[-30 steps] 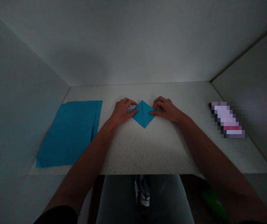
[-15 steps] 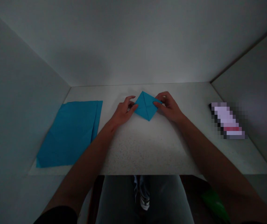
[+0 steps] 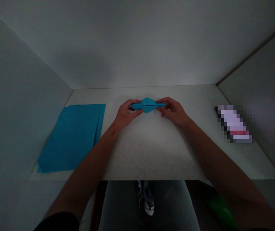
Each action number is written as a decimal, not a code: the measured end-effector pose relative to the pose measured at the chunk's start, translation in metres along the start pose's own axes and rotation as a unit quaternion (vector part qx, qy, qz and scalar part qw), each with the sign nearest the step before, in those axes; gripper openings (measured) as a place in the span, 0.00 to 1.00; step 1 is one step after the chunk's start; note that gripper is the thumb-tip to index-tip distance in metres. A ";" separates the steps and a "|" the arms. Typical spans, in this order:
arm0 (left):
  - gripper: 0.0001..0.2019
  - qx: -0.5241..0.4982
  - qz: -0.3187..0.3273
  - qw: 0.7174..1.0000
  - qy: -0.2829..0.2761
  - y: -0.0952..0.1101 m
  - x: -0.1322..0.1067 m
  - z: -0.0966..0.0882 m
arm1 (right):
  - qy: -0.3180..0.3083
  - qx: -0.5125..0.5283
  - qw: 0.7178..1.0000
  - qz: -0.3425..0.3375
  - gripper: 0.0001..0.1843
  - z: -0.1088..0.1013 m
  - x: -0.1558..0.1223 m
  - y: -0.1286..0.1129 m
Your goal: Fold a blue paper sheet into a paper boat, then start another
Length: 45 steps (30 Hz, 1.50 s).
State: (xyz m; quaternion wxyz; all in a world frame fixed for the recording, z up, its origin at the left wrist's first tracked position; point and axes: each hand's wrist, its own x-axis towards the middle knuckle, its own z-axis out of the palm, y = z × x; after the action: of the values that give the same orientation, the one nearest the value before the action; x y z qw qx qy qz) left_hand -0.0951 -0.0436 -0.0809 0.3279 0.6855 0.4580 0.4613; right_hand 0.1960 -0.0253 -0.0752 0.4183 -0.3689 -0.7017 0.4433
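A small piece of blue folded paper (image 3: 147, 105) is held up between my hands above the middle of the speckled white desk (image 3: 152, 154). It looks like a narrow, flattened diamond with a crease along its length. My left hand (image 3: 128, 112) pinches its left point, and my right hand (image 3: 172, 110) grips its right point. My fingers hide both ends of the paper. A larger blue paper sheet (image 3: 71, 138) lies flat on the desk to the left of my left hand, not touching it.
A pixelated, blurred flat object (image 3: 233, 123) lies at the desk's right side. Pale walls (image 3: 137, 41) close off the back and sides of the desk. Below the front edge are my legs, a shoe (image 3: 149, 205) and something green (image 3: 220, 210).
The blue paper has gone from a wide diamond on the desk to a narrow folded shape lifted between my hands. Both hands now pinch it. The large sheet has not moved.
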 end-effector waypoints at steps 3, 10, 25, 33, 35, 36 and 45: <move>0.07 0.038 0.052 0.998 0.005 0.001 0.001 0.000 | 0.037 -0.007 0.999 -0.009 0.20 0.001 0.002 -0.001; 0.14 0.076 0.090 0.986 -0.121 0.013 -0.008 0.005 | 0.033 0.013 0.999 -0.010 0.24 0.011 0.001 -0.006; 0.28 0.072 0.050 0.981 -0.171 0.019 -0.013 0.012 | -0.048 -0.068 0.992 -0.094 0.29 0.035 -0.007 -0.012; 0.32 0.065 0.047 0.983 -0.165 0.011 -0.011 0.010 | -0.028 -0.111 0.989 -0.090 0.25 0.030 -0.009 -0.014; 0.34 0.068 0.031 0.987 -0.145 0.008 -0.009 0.009 | -0.014 -0.111 0.990 -0.086 0.24 0.029 -0.008 -0.014; 0.35 0.068 0.024 0.988 -0.133 0.007 -0.008 0.008 | -0.005 -0.108 0.990 -0.087 0.24 0.028 -0.008 -0.013; 0.23 0.034 0.011 0.998 -0.056 0.011 -0.004 0.005 | 0.024 -0.048 0.997 -0.054 0.19 0.024 -0.002 0.000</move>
State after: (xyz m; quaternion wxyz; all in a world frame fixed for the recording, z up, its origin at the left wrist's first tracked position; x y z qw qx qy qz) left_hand -0.0873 -0.0521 -0.0742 0.3244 0.7262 0.4467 0.4098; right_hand 0.1752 -0.0349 -0.0815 0.4399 -0.3603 -0.7313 0.3766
